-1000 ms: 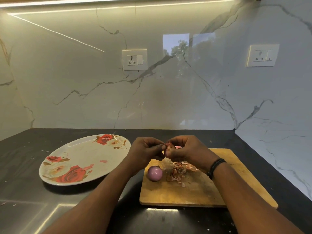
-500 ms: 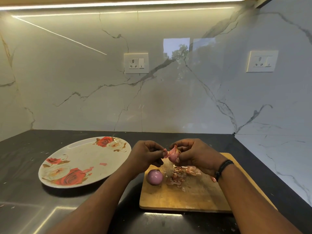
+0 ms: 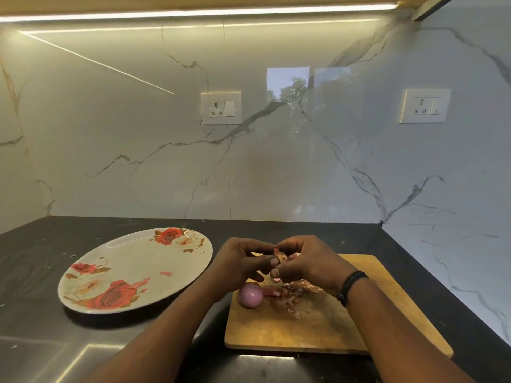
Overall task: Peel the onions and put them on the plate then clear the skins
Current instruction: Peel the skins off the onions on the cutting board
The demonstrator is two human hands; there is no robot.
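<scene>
You are in the peeling step, with the work held just above the far edge of the cutting board (image 3: 318, 327). Your left hand (image 3: 243, 261) and right hand (image 3: 307, 261) meet there, fingers (image 3: 274, 261) of both curled in and pinching a small onion (image 3: 281, 255) between them; only a sliver of it, with pale skin lifting off, shows between the fingertips, so you cannot tell how much skin it still carries. One peeled onion (image 3: 250, 295), smooth and purple, sits on the board near its left edge, just below your left hand, and a loose heap of skins (image 3: 293, 295) lies on the board right beside it, under your right hand. The flowered plate (image 3: 132, 261) rests on the dark tabletop (image 3: 41, 341) to the left of the board, close to it but not touching, and it holds no onion so far, only what looks like a small pink scrap. Judging from that, the task is roughly at its middle: neither onion is plated and the skins are not cleared. The next move likely calls for stripping the last skin from the held onion, letting it drop onto the heap, then carrying both onions leftward from the board onto the plate.
</scene>
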